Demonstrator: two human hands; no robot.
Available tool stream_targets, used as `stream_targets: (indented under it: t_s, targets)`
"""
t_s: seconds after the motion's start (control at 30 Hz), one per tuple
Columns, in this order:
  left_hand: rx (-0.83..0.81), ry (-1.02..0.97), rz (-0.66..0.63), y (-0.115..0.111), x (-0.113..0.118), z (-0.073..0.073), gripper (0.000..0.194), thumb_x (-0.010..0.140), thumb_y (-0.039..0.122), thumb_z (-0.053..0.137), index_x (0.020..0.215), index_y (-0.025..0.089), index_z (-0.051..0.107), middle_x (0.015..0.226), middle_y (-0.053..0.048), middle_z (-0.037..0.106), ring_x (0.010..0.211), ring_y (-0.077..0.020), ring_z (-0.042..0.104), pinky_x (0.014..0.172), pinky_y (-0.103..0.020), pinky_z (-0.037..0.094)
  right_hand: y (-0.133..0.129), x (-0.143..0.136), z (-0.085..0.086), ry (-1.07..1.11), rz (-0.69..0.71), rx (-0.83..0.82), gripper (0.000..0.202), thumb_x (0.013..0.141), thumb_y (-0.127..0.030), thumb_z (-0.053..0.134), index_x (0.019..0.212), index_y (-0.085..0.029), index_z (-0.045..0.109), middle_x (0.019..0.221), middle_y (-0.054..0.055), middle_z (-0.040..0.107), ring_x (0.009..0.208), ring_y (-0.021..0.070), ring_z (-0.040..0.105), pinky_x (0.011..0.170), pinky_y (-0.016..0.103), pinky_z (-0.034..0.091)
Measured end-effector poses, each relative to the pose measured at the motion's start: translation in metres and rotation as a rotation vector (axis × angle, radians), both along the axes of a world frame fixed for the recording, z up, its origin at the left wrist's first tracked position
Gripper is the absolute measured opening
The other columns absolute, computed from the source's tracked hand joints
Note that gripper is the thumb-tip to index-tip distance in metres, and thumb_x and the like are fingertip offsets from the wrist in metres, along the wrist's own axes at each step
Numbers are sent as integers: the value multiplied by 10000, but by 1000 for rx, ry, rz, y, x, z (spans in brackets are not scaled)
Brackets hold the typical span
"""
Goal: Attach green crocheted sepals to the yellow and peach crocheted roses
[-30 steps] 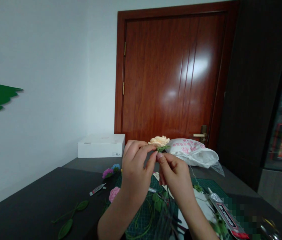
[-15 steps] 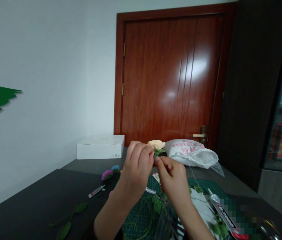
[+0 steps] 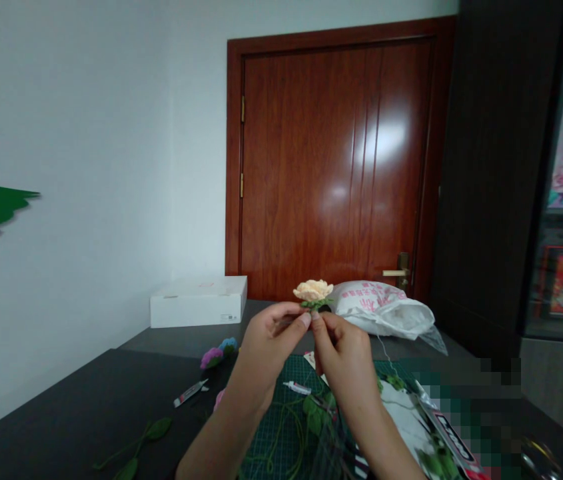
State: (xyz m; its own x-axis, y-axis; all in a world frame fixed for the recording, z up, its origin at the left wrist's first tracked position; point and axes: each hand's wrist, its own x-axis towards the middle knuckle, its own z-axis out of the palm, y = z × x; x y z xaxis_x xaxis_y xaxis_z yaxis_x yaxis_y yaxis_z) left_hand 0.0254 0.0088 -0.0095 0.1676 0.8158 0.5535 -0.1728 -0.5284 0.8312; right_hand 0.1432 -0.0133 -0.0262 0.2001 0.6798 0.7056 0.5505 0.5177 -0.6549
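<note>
A cream yarn flower [image 3: 313, 291] with green leaf-like sepals stands upright above the table, held just under its head. My left hand [image 3: 274, 337] pinches it at the base from the left, thumb and forefinger closed. From the right, my right hand [image 3: 341, 340] also pinches right below the sepals, thumb tip close to the left thumb. Whatever stem there is lies hidden behind my fingers. Below the hands, a green cutting mat [image 3: 268, 433] carries a loose green cord [image 3: 304, 427], green leaves [image 3: 315, 415] and a small white tube [image 3: 298, 388].
Purple [image 3: 211, 358] and blue flowers [image 3: 228, 345] lie left of the mat, near another small tube [image 3: 190, 393] and a leafy sprig [image 3: 136, 443]. A white box [image 3: 196, 310] stands at the back left. A white plastic bag [image 3: 378, 307] lies at the back right.
My left hand has turned and lowered, moving from covering the flower's side to a pinch at its base. More of the flower and its sepals now shows. The right hand keeps its pinch.
</note>
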Motion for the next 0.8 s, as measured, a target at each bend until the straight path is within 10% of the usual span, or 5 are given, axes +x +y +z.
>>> stream_targets:
  t_s: [0.17, 0.33, 0.47, 0.6, 0.8]
  targets:
    - [-98, -105, -243, 1, 1, 2, 122, 793, 246, 713, 854, 141, 726, 855, -70, 718, 792, -176, 646, 778, -305, 520, 2, -3, -4, -110, -53, 45, 354, 968, -334, 431, 667, -205, 565, 465, -11, 527, 435, 151, 513, 489, 253, 287]
    - [-233, -219, -265, 5, 2, -4, 179, 787, 309, 712, 779, 133, 684, 656, -15, 607, 537, -123, 545, 458, -222, 433, 4, -6, -6, -153, 161, -55, 349, 984, -335, 415, 696, -198, 557, 490, -11, 575, 459, 151, 561, 515, 248, 336]
    - [-292, -238, -269, 15, -7, -3, 166, 784, 301, 711, 776, 140, 671, 686, -21, 609, 574, -120, 558, 507, -226, 466, 5, 7, -2, -190, 285, -104, 322, 962, -319, 473, 698, -190, 605, 636, 25, 684, 592, 172, 627, 596, 264, 402]
    - [-304, -204, -290, 19, -12, 0, 163, 728, 242, 759, 739, 115, 657, 722, -34, 618, 626, -116, 568, 585, -237, 489, 9, 21, 1, 37, 190, 8, 223, 905, -404, 585, 862, -192, 642, 814, 58, 712, 760, 206, 665, 681, 294, 472]
    - [-227, -138, -237, 14, -2, -5, 206, 729, 263, 750, 762, 102, 625, 653, 7, 540, 452, -29, 336, 406, -180, 195, 24, 13, -7, 309, 257, 12, 289, 787, -458, 697, 811, -196, 578, 732, 38, 681, 655, 186, 631, 604, 286, 487]
